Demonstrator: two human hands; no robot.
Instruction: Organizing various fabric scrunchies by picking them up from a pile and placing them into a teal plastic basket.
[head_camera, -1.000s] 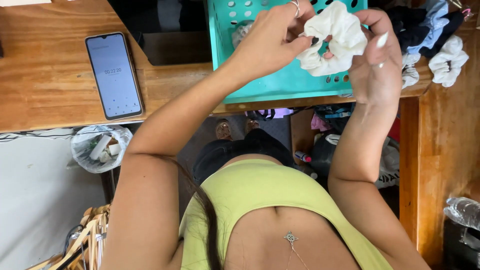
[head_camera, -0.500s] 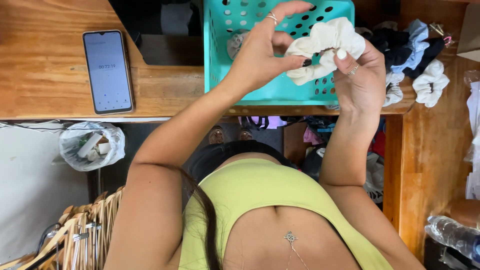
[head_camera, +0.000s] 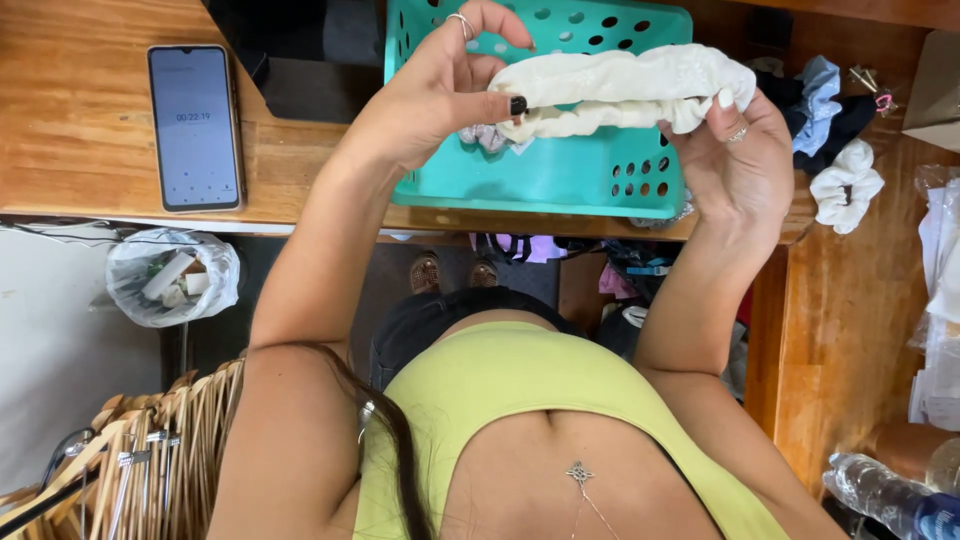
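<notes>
My left hand (head_camera: 440, 95) and my right hand (head_camera: 735, 155) pull a cream-white fabric scrunchie (head_camera: 620, 85) out long between them. Each hand pinches one end with thumb and fingers. The scrunchie hangs stretched over a teal plastic basket (head_camera: 560, 175) with round holes, which stands on the wooden table (head_camera: 70, 140). A few small light pieces of fabric lie inside the basket under my left hand.
A phone (head_camera: 195, 127) lies face up on the table to the left. More scrunchies, blue, black and white (head_camera: 845, 185), lie right of the basket. Below are a bagged bin (head_camera: 170, 275), wooden hangers (head_camera: 160, 440) and a plastic bottle (head_camera: 890, 495).
The scrunchie was bunched up between my hands; my hands have drawn apart and stretched it flat and long. The view has shifted slightly left.
</notes>
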